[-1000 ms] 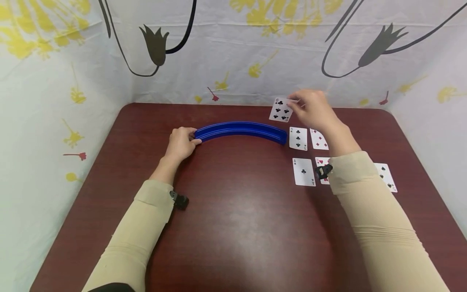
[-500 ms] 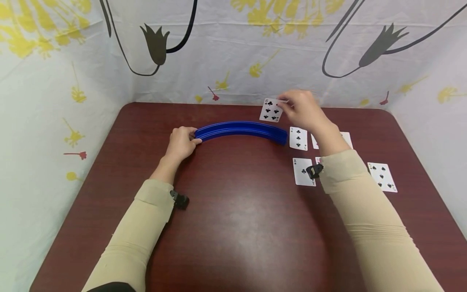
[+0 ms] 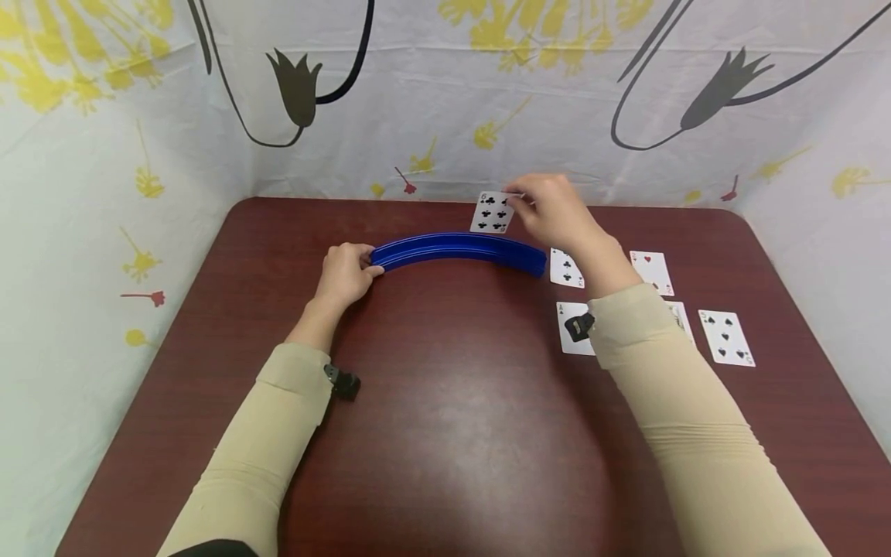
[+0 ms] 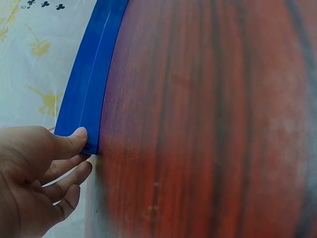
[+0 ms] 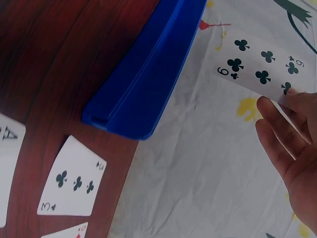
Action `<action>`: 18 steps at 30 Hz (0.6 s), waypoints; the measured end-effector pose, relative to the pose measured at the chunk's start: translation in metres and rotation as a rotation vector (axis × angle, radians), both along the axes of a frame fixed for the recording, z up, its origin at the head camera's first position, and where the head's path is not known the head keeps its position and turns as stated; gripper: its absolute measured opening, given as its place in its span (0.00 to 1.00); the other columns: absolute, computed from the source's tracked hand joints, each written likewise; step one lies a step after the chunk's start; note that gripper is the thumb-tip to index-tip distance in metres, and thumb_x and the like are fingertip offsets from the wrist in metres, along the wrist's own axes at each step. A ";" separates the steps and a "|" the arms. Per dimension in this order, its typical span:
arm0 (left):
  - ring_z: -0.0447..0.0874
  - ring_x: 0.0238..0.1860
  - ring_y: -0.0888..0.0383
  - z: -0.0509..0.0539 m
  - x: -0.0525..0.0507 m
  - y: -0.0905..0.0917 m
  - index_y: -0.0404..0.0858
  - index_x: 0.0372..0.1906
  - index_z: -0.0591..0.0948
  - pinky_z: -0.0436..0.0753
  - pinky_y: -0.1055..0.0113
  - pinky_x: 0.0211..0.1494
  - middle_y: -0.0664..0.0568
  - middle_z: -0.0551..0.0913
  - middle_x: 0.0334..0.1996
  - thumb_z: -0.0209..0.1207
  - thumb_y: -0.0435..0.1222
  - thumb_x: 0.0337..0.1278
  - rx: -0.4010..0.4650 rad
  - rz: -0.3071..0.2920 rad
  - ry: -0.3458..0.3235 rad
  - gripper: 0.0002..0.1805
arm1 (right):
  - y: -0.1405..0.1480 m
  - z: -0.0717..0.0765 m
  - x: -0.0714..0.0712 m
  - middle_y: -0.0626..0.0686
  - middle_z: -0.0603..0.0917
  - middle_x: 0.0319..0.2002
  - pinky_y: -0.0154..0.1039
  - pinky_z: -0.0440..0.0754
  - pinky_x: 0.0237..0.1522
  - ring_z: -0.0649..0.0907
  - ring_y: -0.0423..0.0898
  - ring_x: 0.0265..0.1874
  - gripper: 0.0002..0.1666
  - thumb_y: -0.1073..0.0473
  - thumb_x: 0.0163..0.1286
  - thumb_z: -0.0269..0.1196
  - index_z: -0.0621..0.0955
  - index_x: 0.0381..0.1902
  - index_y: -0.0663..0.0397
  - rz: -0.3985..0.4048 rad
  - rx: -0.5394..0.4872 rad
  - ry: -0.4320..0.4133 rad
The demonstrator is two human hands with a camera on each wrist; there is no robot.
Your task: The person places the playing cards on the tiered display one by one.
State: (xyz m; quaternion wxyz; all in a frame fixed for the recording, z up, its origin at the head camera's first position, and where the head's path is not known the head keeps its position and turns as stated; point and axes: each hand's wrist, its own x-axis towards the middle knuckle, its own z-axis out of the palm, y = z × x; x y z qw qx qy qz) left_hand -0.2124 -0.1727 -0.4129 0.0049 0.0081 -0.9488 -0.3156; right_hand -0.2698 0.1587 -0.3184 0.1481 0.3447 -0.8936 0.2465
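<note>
A curved blue card holder [image 3: 459,246] with a groove along it rests on the dark wooden table. At its left end my left hand [image 3: 344,272] pinches it, thumb on the near face, as the left wrist view shows at the holder's end [image 4: 89,94]. My right hand [image 3: 553,210] pinches a six of clubs [image 3: 491,213] by its right edge. The card is upright, face toward me, above and behind the holder's middle. In the right wrist view the six of clubs [image 5: 262,64] is apart from the holder [image 5: 148,74].
Right of the holder lie several face-up cards: a three of clubs [image 3: 567,268], an ace [image 3: 572,329], a red two [image 3: 652,272] and a five of spades [image 3: 726,338]. My right forearm hides others. A patterned white cloth [image 3: 418,93] hangs behind the table.
My right hand has carried the six of clubs leftward, from above the holder's right end toward its middle. My left hand and the holder have stayed in place.
</note>
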 end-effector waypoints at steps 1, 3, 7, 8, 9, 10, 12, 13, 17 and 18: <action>0.85 0.51 0.46 0.000 0.000 0.000 0.32 0.62 0.81 0.81 0.50 0.58 0.38 0.86 0.49 0.66 0.36 0.66 -0.001 0.001 -0.001 0.23 | -0.002 0.000 0.000 0.65 0.87 0.47 0.54 0.84 0.48 0.87 0.60 0.43 0.11 0.69 0.71 0.63 0.86 0.48 0.70 0.002 0.004 0.000; 0.85 0.51 0.45 0.000 0.000 0.000 0.32 0.62 0.81 0.81 0.50 0.58 0.38 0.86 0.49 0.66 0.36 0.66 -0.002 0.002 -0.002 0.22 | -0.005 0.001 0.001 0.65 0.87 0.47 0.54 0.83 0.49 0.87 0.60 0.43 0.11 0.68 0.72 0.62 0.86 0.48 0.69 0.002 0.012 -0.003; 0.85 0.51 0.45 -0.001 -0.001 -0.001 0.32 0.63 0.81 0.81 0.50 0.58 0.38 0.86 0.50 0.66 0.36 0.66 0.005 0.000 -0.005 0.23 | -0.012 0.002 0.001 0.64 0.87 0.47 0.53 0.83 0.49 0.87 0.59 0.44 0.11 0.67 0.72 0.63 0.86 0.48 0.68 0.012 0.013 -0.009; 0.85 0.51 0.45 -0.001 0.000 -0.001 0.32 0.63 0.81 0.81 0.50 0.58 0.38 0.86 0.50 0.66 0.36 0.66 0.008 0.000 -0.007 0.23 | -0.014 0.002 0.000 0.64 0.87 0.47 0.53 0.83 0.49 0.87 0.59 0.44 0.11 0.67 0.72 0.63 0.86 0.48 0.68 0.014 0.013 -0.007; 0.85 0.51 0.45 -0.001 -0.001 -0.001 0.32 0.63 0.81 0.81 0.50 0.58 0.38 0.86 0.50 0.66 0.36 0.66 0.010 -0.001 -0.006 0.23 | -0.015 0.001 0.000 0.64 0.88 0.46 0.53 0.83 0.50 0.87 0.59 0.44 0.11 0.67 0.72 0.63 0.86 0.48 0.68 0.017 0.012 -0.003; 0.85 0.51 0.45 -0.001 -0.001 -0.001 0.32 0.63 0.81 0.81 0.50 0.58 0.38 0.86 0.50 0.66 0.36 0.66 0.013 -0.002 -0.005 0.23 | -0.016 0.001 0.000 0.64 0.88 0.46 0.53 0.82 0.50 0.87 0.59 0.45 0.11 0.67 0.72 0.63 0.86 0.48 0.68 0.021 0.009 0.001; 0.85 0.51 0.46 -0.001 -0.001 -0.001 0.32 0.63 0.81 0.81 0.50 0.58 0.38 0.86 0.50 0.66 0.36 0.66 0.016 -0.004 -0.004 0.23 | -0.018 0.000 -0.001 0.64 0.88 0.46 0.54 0.82 0.52 0.87 0.60 0.46 0.11 0.67 0.72 0.63 0.86 0.48 0.68 0.025 0.008 0.007; 0.85 0.50 0.46 -0.001 -0.001 -0.001 0.32 0.62 0.81 0.81 0.50 0.58 0.38 0.86 0.50 0.66 0.36 0.66 0.018 -0.004 -0.004 0.23 | -0.019 0.000 -0.002 0.64 0.88 0.47 0.54 0.81 0.53 0.86 0.60 0.47 0.11 0.67 0.72 0.63 0.86 0.48 0.68 0.025 0.010 0.007; 0.85 0.50 0.46 0.000 -0.001 -0.001 0.33 0.62 0.82 0.82 0.51 0.57 0.38 0.86 0.50 0.66 0.36 0.66 0.023 -0.001 -0.008 0.22 | -0.022 -0.001 -0.003 0.64 0.87 0.48 0.53 0.82 0.52 0.87 0.59 0.46 0.11 0.67 0.72 0.63 0.86 0.49 0.67 0.028 0.022 -0.001; 0.85 0.50 0.46 0.000 -0.001 -0.001 0.33 0.62 0.82 0.82 0.51 0.57 0.38 0.86 0.50 0.66 0.36 0.66 0.025 0.001 -0.010 0.22 | -0.023 -0.001 -0.003 0.64 0.87 0.48 0.53 0.82 0.51 0.87 0.59 0.45 0.11 0.67 0.72 0.63 0.86 0.49 0.67 0.027 0.026 -0.003</action>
